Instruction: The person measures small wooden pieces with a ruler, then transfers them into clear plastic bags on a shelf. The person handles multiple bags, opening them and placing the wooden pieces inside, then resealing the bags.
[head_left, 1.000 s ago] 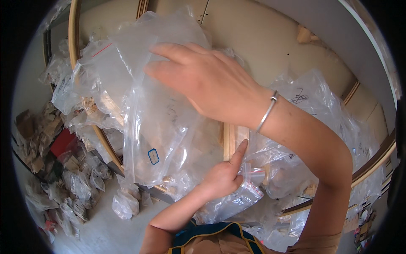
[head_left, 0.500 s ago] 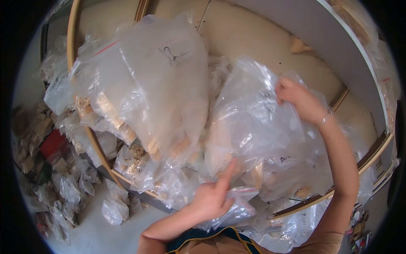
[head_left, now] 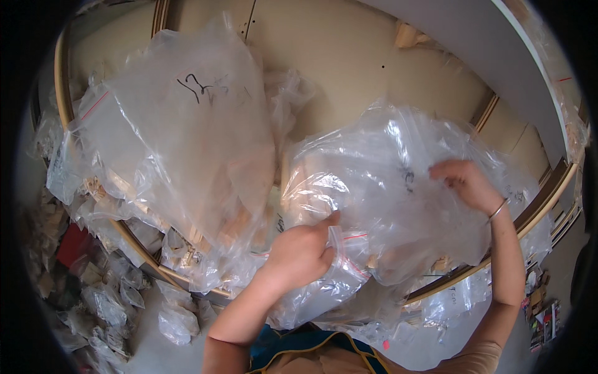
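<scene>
My left hand (head_left: 301, 254) is closed around a small clear zip bag (head_left: 336, 290) with a red seal line. Its index finger stretches out against a large clear plastic bag (head_left: 380, 181) on the right of the shelf. Over that large bag, my right hand (head_left: 464, 181) has its fingers apart and slightly bent, with nothing gripped between them. Pale wooden pieces show dimly through the large bag. Another big cloudy zip bag (head_left: 180, 124), with dark handwriting and a red line, leans to the left of my hands, wooden pieces at its bottom.
A shelf with a wooden front edge (head_left: 430, 294) curves around the bags, and a grey panel (head_left: 467, 56) rises at the right. More bags of wooden pieces (head_left: 177, 321) lie on the floor at the lower left, near a red object (head_left: 73, 244).
My right hand has let go of the large bag's top and moved down; the bag has sunk flatter. My left hand has moved up with the small zip bag.
</scene>
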### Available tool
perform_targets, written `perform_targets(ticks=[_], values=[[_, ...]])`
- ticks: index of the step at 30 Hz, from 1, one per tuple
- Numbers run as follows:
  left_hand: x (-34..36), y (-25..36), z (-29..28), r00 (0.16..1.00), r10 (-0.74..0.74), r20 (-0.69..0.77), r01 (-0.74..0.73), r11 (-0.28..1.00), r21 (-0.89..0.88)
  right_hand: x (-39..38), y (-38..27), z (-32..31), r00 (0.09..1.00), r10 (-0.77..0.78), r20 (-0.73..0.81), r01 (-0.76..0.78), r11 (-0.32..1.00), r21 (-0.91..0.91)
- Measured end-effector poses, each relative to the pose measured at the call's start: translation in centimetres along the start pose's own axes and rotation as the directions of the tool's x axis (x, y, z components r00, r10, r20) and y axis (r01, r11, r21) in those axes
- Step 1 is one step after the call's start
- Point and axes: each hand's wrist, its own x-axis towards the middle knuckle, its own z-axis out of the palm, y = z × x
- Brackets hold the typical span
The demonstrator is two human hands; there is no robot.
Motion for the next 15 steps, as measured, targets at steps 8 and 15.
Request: perform_targets(ticks=[8,15], values=[[0.4,1.0,-0.4,1.0,0.004,-0.01,-0.004,1.0,-0.005,10.5,-16.0,1.9,0.669,-0.661,-0.338,0.453,0.724,-0.52],[0.1,0.2,0.1,1.0,-0.007,-0.03,0.006,0.999,-0.031,21.6,-26.7,10.9,0.143,-0.884,-0.445,0.675,0.416,-0.61]])
